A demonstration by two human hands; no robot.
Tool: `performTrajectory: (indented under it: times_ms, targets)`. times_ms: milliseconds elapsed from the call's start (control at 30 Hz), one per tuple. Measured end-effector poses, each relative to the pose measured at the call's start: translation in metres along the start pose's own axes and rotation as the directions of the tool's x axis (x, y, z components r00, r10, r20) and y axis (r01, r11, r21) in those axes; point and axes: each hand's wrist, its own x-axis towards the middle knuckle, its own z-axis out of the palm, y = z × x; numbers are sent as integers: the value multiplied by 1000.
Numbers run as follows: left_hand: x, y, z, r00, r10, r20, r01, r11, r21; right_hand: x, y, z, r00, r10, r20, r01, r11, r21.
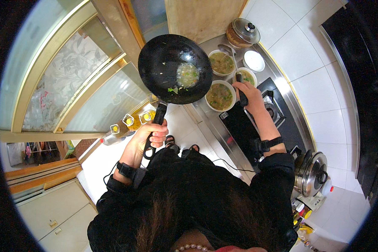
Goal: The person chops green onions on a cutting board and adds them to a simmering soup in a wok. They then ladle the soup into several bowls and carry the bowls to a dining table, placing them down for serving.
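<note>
Steel counter (222,126) carries three soup bowls (219,96). My left hand (149,138) clamps the wok (174,69) handle beside them. My right hand (248,94) grips a ladle (233,63) above the bowls.

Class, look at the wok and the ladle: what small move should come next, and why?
Probably bring the ladle back to the wok to scoop the remaining soup. The left hand holds the wok up beside three bowls already holding soup; the right hand holds the ladle over them.

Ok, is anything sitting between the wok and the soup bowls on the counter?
Nothing visible does. The left hand holds the black wok by its handle, its rim right beside the nearest soup bowl. The right hand grips the ladle over the bowls, off to the side, not in the gap.
</note>
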Motion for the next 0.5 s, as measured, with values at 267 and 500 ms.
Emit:
performTrajectory:
  times_ms: [267, 500]
  targets:
    - [-7, 9, -6, 1000, -27, -14, 28, 989, 143, -23, -69, -13, 912, 315, -264, -140, 842, 521]
    - [-7, 17, -1, 998, -53, -14, 55, 957, 286, -23, -108, 5, 991, -77, 110, 33, 932, 361]
